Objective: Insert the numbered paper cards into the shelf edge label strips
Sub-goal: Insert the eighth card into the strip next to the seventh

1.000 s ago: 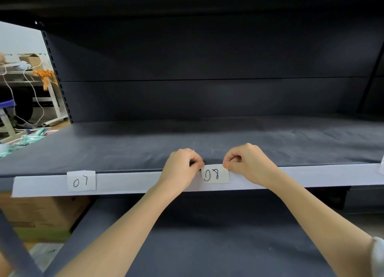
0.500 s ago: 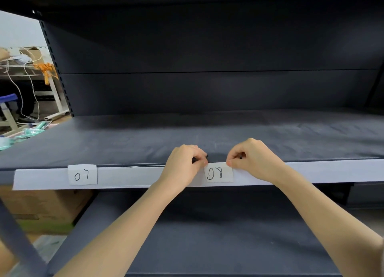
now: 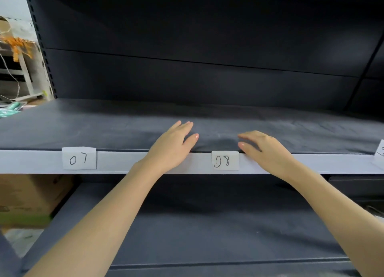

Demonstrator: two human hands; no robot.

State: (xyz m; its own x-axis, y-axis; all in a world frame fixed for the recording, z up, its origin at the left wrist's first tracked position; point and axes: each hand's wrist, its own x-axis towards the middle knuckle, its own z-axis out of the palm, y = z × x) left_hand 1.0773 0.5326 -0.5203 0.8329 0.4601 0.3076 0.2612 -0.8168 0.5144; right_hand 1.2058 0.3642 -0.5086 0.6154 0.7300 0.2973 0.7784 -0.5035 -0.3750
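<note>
A white paper card marked 08 (image 3: 225,160) sits in the pale label strip (image 3: 124,162) along the front edge of the dark shelf. My left hand (image 3: 173,146) rests flat on the shelf edge just left of that card, fingers spread and holding nothing. My right hand (image 3: 264,148) lies flat just right of the card, also with nothing in it. A second card marked 07 (image 3: 79,158) sits in the strip further left. Part of a third card (image 3: 379,151) shows at the far right edge.
The dark shelf board (image 3: 104,127) stretches back to a dark rear panel. A lower dark shelf (image 3: 187,235) lies beneath. A cardboard box (image 3: 27,197) stands at the lower left. Beyond the shelf upright at left are a white rack and cables (image 3: 18,69).
Both hands have let go of the 08 card's top corners and opened flat on the shelf edge beside it. The card stays in the strip. The view has moved closer.
</note>
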